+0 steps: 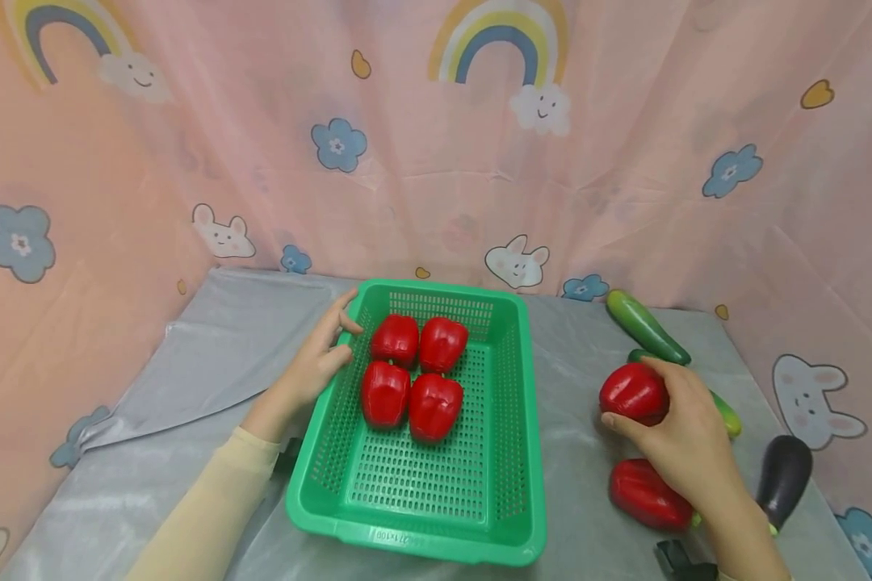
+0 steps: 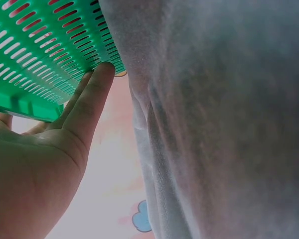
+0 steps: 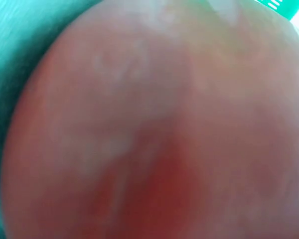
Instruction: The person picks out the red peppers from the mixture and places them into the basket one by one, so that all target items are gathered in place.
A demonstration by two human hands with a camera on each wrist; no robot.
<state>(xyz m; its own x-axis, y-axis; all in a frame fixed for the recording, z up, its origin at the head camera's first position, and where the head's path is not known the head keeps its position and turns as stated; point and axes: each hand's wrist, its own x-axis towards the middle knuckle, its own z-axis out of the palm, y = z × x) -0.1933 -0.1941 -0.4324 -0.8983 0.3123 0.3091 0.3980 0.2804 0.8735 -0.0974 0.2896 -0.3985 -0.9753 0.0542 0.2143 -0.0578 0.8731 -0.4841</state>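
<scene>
My left hand (image 1: 318,355) rests at the left rim of a green plastic basket (image 1: 535,452). In the left wrist view, its fingers (image 2: 92,97) lie straight along the outside of the slotted wall. Several red bell peppers (image 1: 436,407) sit together inside the basket, toward its far left. To the right of the basket, my right hand (image 1: 686,428) grips another red bell pepper (image 1: 630,393) between thumb and fingers. Nearer to me, under that hand, lies one more red bell pepper (image 1: 647,494). A blurred red surface fills most of the right wrist view.
A green zucchini (image 1: 647,327) lies at the back right; a second one (image 1: 728,415) is partly hidden behind the right hand. A dark eggplant (image 1: 783,476) lies at the far right. Grey cloth (image 1: 189,476) covers the table, and a pink printed curtain (image 1: 407,202) hangs behind.
</scene>
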